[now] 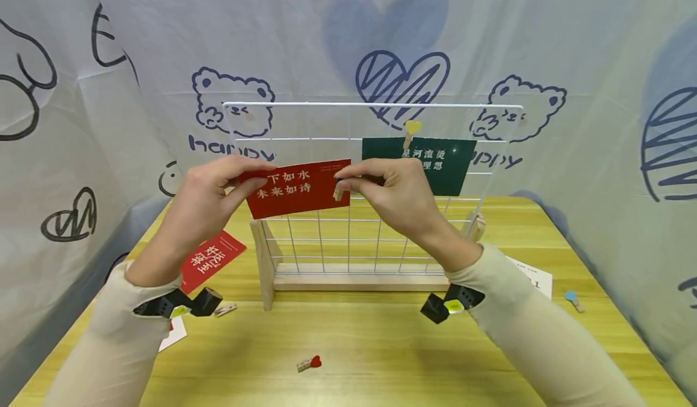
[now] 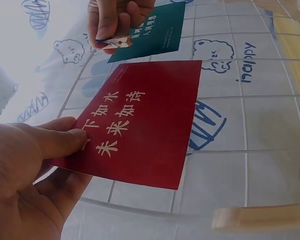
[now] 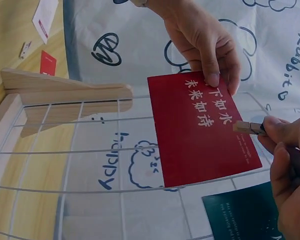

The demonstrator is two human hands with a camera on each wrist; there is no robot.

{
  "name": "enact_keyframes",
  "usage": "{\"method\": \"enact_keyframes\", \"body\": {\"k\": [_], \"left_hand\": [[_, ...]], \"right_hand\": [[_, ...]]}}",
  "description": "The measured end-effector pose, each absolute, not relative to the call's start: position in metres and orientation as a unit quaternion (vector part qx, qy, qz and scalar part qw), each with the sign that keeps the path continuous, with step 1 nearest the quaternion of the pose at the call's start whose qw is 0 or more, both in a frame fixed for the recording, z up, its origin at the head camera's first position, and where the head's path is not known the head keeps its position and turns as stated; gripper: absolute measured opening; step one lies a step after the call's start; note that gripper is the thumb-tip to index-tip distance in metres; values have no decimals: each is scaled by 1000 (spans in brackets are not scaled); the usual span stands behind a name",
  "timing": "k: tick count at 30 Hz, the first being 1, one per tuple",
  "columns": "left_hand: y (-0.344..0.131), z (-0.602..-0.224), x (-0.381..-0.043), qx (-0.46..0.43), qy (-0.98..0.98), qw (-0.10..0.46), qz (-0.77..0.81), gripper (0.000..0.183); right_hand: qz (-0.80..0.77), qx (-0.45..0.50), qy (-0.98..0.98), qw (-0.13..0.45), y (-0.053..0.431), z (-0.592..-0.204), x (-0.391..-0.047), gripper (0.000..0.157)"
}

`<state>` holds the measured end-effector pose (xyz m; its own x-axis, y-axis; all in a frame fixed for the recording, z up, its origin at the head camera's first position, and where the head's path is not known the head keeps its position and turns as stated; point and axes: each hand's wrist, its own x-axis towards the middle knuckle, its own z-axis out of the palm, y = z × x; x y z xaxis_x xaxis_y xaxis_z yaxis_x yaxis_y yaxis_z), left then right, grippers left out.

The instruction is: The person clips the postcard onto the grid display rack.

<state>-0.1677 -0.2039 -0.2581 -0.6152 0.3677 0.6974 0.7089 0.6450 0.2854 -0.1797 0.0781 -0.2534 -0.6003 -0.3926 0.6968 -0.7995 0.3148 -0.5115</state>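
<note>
Postcard (image 1: 299, 198), red with white lettering, is pinched at one end by the left hand (image 1: 204, 204). Right hand (image 1: 400, 198) pinches a wooden clothespin (image 3: 246, 127) near the opposite end. Wire grid (image 1: 327, 104) stands upright beyond both hands.

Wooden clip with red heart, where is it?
In the head view, the red-heart wooden clip lies left of centre on the yellow wooden table, in front of the white wire rack.

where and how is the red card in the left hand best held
Likely by its left edge, coming from the left, thumb on the lettered face, fingers behind: the red card is a thin, flat sheet, leaving its right end free for the wooden clothespin in the right hand.
</note>
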Motion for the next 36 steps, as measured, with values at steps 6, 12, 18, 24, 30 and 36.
{"method": "enact_keyframes", "body": {"k": [6,12,18,24,30,36], "left_hand": [[-202,-253,-175,-321,-847,316,-281,31],[-200,-248,-178,-322,-839,330,-289,30],[-196,-246,-180,-313,-837,352,-278,28],[-190,-246,-183,-292,-837,384,-259,25],[-184,-245,-189,-288,-831,401,-255,24],[-180,-246,-193,-288,-818,434,-244,22]], "right_hand": [[444,380,-775,242,74,-245,-183,12],[446,373,-768,268,72,-235,-184,8],[438,368,-766,295,71,-224,-188,8],[435,367,-759,316,68,-210,-192,6],[417,350,-775,322,68,-196,-194,6],[342,320,-826,313,65,-184,-196,9]]}}
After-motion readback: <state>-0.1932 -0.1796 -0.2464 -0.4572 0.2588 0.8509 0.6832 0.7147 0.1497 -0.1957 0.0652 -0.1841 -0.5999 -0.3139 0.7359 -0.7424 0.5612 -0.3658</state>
